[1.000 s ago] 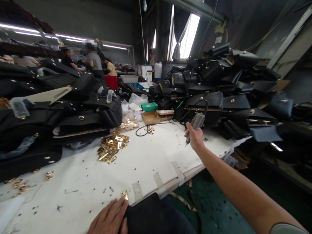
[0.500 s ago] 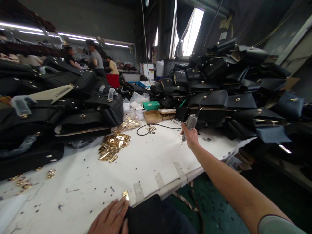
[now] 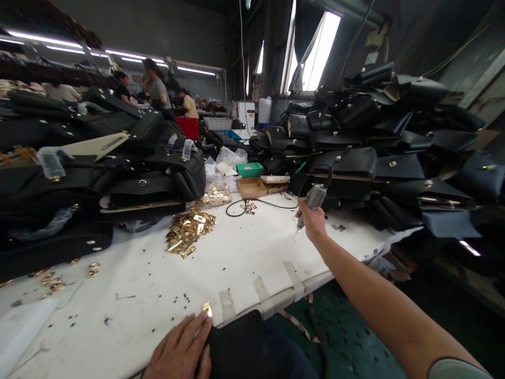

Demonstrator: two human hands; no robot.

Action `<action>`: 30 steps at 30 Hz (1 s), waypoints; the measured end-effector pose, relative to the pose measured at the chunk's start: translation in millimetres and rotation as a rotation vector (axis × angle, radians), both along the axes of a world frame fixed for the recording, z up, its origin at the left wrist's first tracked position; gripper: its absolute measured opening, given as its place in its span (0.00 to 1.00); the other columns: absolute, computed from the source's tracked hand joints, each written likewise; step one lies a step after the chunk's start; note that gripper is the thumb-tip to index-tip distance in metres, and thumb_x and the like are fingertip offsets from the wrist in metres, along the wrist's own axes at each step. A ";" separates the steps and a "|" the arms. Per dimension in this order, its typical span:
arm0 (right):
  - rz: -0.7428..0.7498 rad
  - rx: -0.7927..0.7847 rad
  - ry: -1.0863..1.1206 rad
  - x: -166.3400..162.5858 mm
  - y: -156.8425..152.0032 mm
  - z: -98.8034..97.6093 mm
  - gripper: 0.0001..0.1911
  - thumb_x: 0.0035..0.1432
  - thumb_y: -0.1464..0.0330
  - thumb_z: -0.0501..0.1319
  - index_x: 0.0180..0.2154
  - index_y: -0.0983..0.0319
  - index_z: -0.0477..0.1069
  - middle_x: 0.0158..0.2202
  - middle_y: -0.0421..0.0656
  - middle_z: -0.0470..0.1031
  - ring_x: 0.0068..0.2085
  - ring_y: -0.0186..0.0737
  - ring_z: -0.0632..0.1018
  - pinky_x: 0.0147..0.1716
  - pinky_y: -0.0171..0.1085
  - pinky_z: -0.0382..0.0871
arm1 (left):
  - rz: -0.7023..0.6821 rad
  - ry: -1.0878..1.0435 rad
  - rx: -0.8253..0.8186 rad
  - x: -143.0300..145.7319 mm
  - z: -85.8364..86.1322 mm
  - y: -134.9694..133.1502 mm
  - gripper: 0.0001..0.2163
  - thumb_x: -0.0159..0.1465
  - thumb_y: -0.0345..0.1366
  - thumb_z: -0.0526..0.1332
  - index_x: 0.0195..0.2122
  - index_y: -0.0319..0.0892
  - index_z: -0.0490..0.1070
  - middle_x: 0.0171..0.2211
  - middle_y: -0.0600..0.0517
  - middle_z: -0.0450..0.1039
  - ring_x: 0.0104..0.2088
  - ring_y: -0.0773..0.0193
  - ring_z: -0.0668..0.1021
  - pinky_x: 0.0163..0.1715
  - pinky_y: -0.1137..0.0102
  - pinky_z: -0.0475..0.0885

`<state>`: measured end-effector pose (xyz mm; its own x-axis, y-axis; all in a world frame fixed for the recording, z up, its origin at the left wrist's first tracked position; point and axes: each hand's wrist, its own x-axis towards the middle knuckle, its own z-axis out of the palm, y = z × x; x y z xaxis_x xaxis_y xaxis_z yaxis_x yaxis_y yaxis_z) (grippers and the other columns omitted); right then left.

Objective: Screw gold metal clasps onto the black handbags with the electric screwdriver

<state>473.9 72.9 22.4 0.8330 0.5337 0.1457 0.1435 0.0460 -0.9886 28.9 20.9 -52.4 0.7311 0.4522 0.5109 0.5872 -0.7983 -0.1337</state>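
Grey tool (image 3: 316, 196) tight in right hand (image 3: 314, 223); left hand (image 3: 179, 345) on gold plate (image 3: 206, 306) (hold unclear)

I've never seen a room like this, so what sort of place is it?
Probably a bag-making workshop: black bags are heaped on both sides, gold-coloured fittings lie piled on the white table, and the right hand grips a grey tool.

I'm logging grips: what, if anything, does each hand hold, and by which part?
Right hand: grey tool, held around its lower body. Left hand: touching the near end of a gold plate; whether it grips anything cannot be told.
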 end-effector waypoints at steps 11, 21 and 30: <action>0.517 0.295 0.451 -134.9 -20.8 25.8 0.22 0.53 0.50 0.72 0.33 0.60 0.69 0.21 0.34 0.66 0.23 0.33 0.71 0.26 0.33 0.70 | 0.186 0.048 -0.402 16.1 34.2 -27.2 0.15 0.69 0.37 0.56 0.55 0.45 0.75 0.56 0.49 0.77 0.55 0.51 0.76 0.55 0.54 0.73; 0.761 0.213 0.727 -246.8 -55.0 20.6 0.20 0.57 0.52 0.70 0.33 0.60 0.69 0.21 0.34 0.63 0.24 0.30 0.67 0.27 0.32 0.69 | 0.225 -0.050 -0.628 19.1 48.0 -38.0 0.17 0.70 0.46 0.58 0.56 0.46 0.72 0.57 0.49 0.74 0.58 0.52 0.71 0.58 0.53 0.67; 0.734 0.146 0.749 -262.9 -59.0 9.7 0.22 0.55 0.50 0.70 0.33 0.60 0.68 0.22 0.33 0.61 0.24 0.31 0.67 0.27 0.31 0.69 | 0.224 -0.039 -0.640 19.1 51.3 -37.6 0.15 0.71 0.46 0.57 0.54 0.46 0.72 0.54 0.49 0.75 0.57 0.53 0.71 0.56 0.55 0.66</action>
<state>211.1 14.0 32.1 0.2176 0.9614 -0.1686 -0.6113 -0.0005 -0.7914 48.0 -16.7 -1.1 0.5712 0.8125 0.1166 0.7421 -0.5719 0.3495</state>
